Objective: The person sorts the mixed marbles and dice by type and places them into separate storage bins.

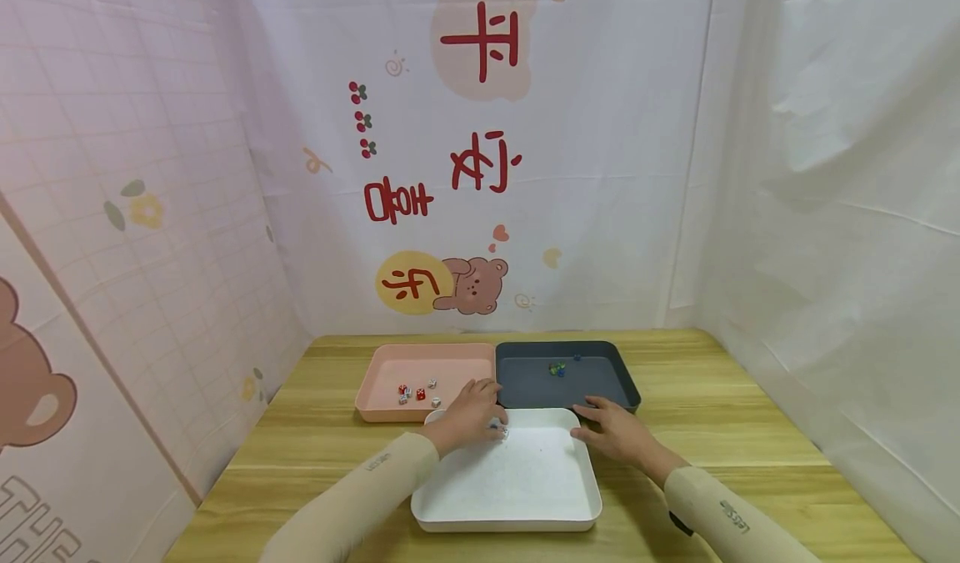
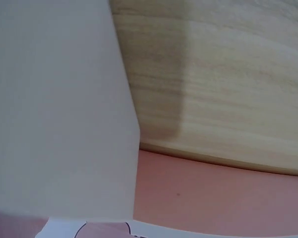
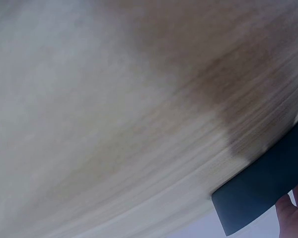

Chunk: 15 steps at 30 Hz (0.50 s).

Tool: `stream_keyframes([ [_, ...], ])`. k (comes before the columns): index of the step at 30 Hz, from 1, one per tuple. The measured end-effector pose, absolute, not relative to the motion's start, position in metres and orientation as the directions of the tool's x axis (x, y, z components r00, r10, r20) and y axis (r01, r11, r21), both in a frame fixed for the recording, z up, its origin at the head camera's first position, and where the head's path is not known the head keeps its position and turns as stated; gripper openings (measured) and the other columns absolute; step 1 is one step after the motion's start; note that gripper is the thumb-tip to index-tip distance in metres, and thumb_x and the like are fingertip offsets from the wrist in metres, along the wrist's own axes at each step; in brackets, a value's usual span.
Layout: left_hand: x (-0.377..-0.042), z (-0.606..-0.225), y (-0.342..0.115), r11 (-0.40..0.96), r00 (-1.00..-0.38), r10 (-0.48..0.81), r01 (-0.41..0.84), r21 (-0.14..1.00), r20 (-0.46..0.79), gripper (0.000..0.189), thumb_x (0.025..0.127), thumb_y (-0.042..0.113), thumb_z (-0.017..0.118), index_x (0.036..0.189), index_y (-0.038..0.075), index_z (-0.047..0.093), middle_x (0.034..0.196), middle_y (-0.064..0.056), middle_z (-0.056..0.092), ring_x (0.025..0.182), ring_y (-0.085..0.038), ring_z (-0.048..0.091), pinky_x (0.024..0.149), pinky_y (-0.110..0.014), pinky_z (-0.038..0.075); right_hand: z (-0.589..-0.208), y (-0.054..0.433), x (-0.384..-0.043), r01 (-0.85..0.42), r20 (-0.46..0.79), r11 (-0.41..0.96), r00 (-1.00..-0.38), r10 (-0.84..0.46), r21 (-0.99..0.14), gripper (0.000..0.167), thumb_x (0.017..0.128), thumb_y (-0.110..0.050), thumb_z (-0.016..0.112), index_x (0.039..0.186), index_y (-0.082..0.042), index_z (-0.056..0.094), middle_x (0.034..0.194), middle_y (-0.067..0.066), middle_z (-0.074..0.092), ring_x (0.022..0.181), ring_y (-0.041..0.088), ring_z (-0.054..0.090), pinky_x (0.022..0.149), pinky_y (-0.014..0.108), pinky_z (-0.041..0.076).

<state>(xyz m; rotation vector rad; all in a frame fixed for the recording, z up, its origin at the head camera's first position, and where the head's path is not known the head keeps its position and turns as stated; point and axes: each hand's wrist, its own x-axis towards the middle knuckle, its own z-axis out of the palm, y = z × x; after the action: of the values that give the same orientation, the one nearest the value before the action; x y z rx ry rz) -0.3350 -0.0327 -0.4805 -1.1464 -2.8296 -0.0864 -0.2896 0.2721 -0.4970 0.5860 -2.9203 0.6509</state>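
Observation:
My left hand (image 1: 471, 415) is over the far left corner of the white tray (image 1: 517, 496), its fingers spread apart from the thumb. Small dice (image 1: 505, 434) lie in that tray right at the thumb and fingertips, partly hidden by the hand. At the tray's far right corner is my right hand (image 1: 617, 431), fingers extended and nothing in its grasp; its fingertips overlap the near rim of the dark grey tray (image 1: 525, 392). In the right wrist view only part of that hand (image 3: 294, 215) shows beside the dark tray's wall (image 3: 268, 183).
Behind the white tray on the left stands a pink tray (image 1: 382, 371) with several red and white dice (image 1: 421, 394). The dark tray next to it contains a few small green and blue dice (image 1: 557, 369). All three trays stand on a wooden table (image 1: 705, 429) before a printed curtain (image 1: 600, 171).

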Motion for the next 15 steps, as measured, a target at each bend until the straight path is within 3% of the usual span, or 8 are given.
stream_keyframes([
  [15,-0.3398,-0.4815,-0.0326,0.724,-0.722,0.677,0.688,0.049,0.142,0.012,0.088,0.035,0.077,0.096,0.026,0.079,0.145,-0.012,0.048,0.140,-0.030,0.033,0.117,-0.049,0.022,-0.5001,0.2721,-0.2911,-0.377,0.179,0.839,-0.926,-0.332,-0.391,0.056,0.094,-0.041,0.066,0.136,-0.004,0.061,0.142,0.028,0.048,0.129,0.048,0.046,0.102,0.063,0.039],
])
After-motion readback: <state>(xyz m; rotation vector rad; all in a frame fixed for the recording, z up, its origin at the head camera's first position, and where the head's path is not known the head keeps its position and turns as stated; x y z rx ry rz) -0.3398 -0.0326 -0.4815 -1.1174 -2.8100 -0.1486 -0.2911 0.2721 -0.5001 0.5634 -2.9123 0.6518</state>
